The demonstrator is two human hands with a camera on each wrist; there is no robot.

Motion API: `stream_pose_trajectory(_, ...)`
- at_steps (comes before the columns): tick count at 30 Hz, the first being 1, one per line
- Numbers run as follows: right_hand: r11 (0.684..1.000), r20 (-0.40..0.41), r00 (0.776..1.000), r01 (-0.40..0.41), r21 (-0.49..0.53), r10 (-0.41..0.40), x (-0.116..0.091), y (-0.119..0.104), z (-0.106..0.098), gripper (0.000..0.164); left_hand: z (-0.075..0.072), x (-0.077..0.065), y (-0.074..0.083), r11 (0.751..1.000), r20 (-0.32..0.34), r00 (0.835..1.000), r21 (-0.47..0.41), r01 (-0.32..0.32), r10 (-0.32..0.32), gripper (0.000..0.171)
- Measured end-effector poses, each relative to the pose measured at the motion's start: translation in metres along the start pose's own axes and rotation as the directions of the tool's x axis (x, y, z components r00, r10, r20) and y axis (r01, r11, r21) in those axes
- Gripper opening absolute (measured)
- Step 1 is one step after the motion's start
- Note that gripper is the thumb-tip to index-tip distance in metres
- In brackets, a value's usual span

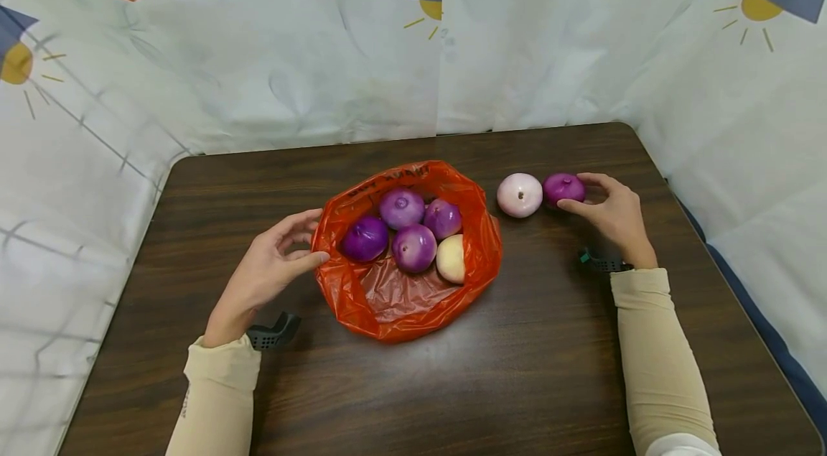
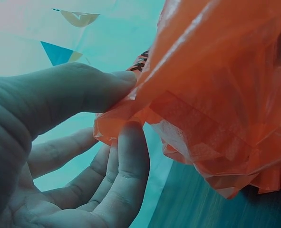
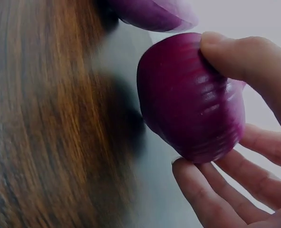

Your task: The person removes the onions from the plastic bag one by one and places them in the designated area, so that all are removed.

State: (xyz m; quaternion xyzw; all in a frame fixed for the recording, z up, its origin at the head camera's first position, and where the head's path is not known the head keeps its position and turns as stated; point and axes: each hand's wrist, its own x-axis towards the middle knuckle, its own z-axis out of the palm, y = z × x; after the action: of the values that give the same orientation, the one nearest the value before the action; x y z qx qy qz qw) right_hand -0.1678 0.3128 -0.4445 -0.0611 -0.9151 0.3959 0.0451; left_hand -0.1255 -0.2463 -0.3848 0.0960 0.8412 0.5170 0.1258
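Observation:
An open red plastic bag point(image 1: 403, 316) sits mid-table with several purple onions point(image 1: 414, 248) and one pale yellow onion point(image 1: 451, 259) inside. At its left edge my left hand point(image 1: 268, 269) pinches the rim; the left wrist view shows thumb and fingertips on the folded plastic point(image 2: 211, 118). Off to the right, my right hand point(image 1: 607, 212) grips a dark purple onion point(image 1: 564, 188) between thumb and fingers, and the right wrist view shows that glossy onion point(image 3: 188, 99) close up. Just left of it a pale pinkish-white onion point(image 1: 520, 195) rests on the table.
The dark wood-grain table point(image 1: 517, 370) has rounded back corners. White patterned sheets point(image 1: 349, 47) hang behind it and along both sides. A black band is on each wrist, below the beige sleeves point(image 1: 662, 355).

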Motion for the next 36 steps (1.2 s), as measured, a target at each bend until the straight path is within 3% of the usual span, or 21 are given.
stream_pose_trajectory(23, 0.999, 0.001, 1.000, 0.025, 0.020, -0.025, 0.000, 0.002, -0.004, 0.069, 0.000, -0.003, -0.002, 0.999, -0.004, 1.000, 0.041, 0.010, -0.010, 0.067)
stream_pose_trajectory(30, 0.999, -0.040, 0.999, 0.030, 0.030, -0.029, -0.003, -0.003, -0.008, 0.067, 0.000, -0.003, -0.001, 1.000, -0.003, 1.000, 0.031, 0.004, -0.004, 0.067)
stream_pose_trajectory(36, 0.993, -0.110, 0.990, 0.093, 0.077, -0.084, -0.006, -0.010, -0.008, 0.059, -0.001, -0.002, 0.001, 1.000, 0.005, 1.000, 0.006, 0.021, -0.021, 0.067)
